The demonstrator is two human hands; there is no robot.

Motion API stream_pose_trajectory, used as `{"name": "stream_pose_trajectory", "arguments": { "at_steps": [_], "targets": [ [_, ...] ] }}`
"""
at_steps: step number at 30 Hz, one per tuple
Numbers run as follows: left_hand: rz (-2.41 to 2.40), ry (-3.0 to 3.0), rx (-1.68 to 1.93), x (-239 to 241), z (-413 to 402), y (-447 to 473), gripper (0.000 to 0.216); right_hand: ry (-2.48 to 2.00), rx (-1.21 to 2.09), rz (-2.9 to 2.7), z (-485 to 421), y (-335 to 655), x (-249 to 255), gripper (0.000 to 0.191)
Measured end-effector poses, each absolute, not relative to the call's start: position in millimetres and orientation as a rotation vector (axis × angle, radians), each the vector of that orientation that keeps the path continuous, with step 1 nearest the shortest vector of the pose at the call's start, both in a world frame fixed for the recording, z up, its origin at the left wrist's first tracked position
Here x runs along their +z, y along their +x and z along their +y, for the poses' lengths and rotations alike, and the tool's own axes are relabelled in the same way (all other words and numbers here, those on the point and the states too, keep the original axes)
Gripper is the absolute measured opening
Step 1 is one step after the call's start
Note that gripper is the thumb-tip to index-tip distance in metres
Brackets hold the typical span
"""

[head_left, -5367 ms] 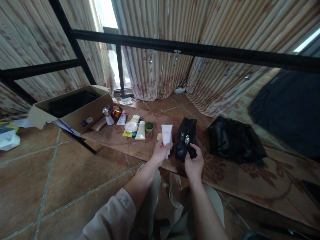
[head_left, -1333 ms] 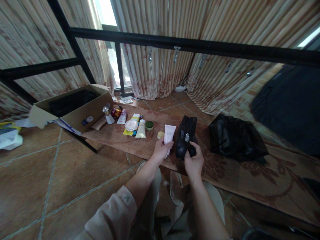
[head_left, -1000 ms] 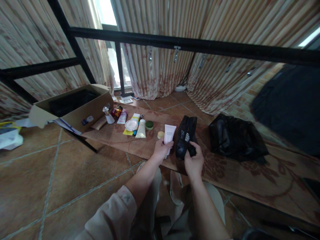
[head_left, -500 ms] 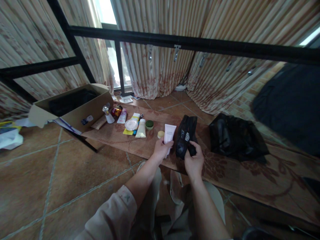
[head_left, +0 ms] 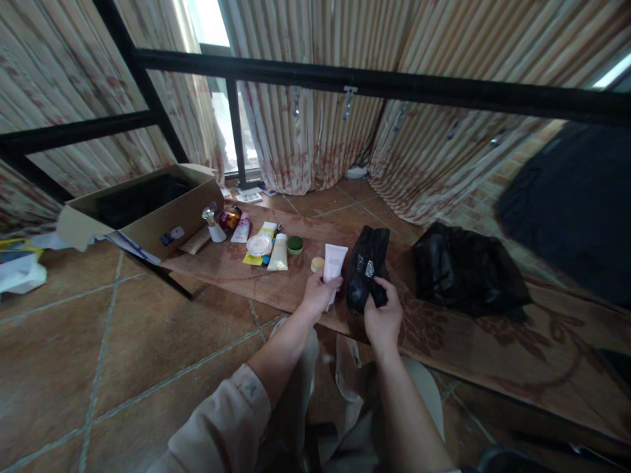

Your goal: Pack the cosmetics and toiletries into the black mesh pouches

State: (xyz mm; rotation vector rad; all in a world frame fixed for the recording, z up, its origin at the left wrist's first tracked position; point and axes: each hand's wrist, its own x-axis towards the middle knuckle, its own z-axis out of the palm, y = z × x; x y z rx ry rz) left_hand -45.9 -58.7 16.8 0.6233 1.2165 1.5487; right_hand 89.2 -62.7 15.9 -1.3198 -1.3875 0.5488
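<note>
My left hand (head_left: 318, 289) is closed around the lower part of a pale pink squeeze tube (head_left: 335, 260), which it holds upright. Just behind that hand lies a small round jar with a yellowish lid (head_left: 317, 264). To the right, my right hand (head_left: 384, 309) pinches the near edge of a small black pouch (head_left: 362, 269) with glittery silver patches. Left of the hands, a green-lidded jar (head_left: 294, 245), a cream-coloured tube (head_left: 279, 253) and a clear round container (head_left: 259, 246) stand or lie together on the cloth.
An open cardboard box (head_left: 162, 210) with something black inside stands at the left end of the cloth-covered low table (head_left: 231, 272). Near it are a white-and-silver bottle (head_left: 213, 226) and a pink tube (head_left: 241, 229). A black plastic bag (head_left: 463, 272) lies on the right.
</note>
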Motion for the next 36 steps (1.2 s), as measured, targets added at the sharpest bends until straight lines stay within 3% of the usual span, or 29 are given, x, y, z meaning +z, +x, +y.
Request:
{"name": "stream_pose_trajectory", "arguments": {
  "at_steps": [36],
  "targets": [
    [1.267,0.556,1.558,27,-61,-46,0.027,-1.356,0.566,-1.378,-67,87,25,0.036]
  ]
}}
